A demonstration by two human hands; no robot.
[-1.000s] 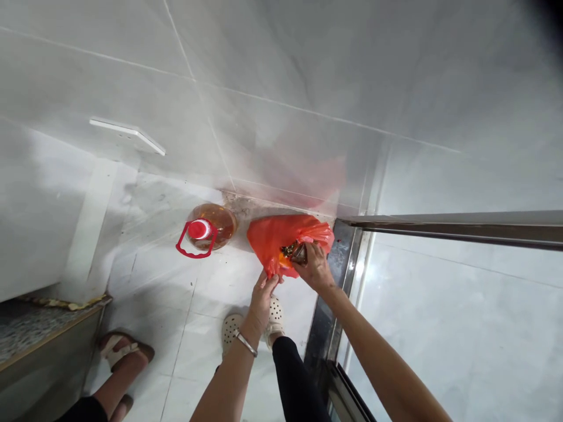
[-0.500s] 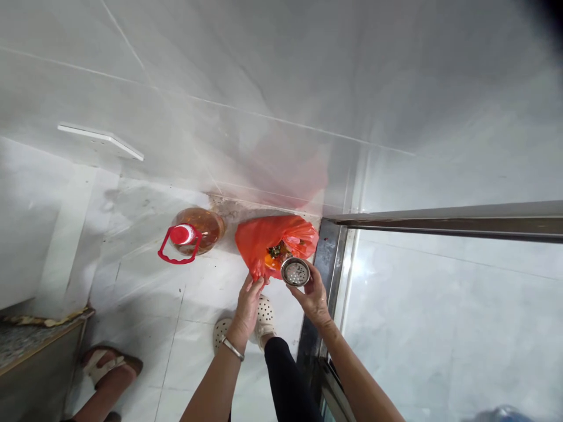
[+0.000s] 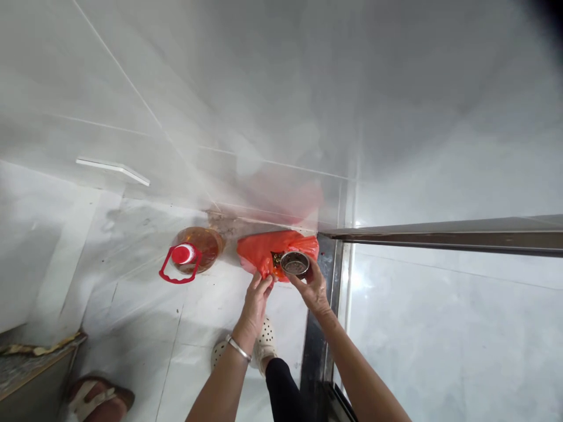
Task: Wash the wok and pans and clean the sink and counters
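Grey wall (image 3: 264, 88) beyond both hands; pale floor (image 3: 141, 316) below them. Red bag (image 3: 259, 246) on the floor by the wall, just past the left hand (image 3: 255, 305). Jug (image 3: 209, 249), red-capped, left of that hand and apart from it. Left hand nearly closed, fingertips pinching the bag's near edge. Right hand (image 3: 314, 290) curled partway open round the side of a metal strainer (image 3: 295, 265), rim facing up, at the bag's mouth. Dark scraps (image 3: 276, 258) just left of the strainer. Bangle (image 3: 238, 349) on the left wrist.
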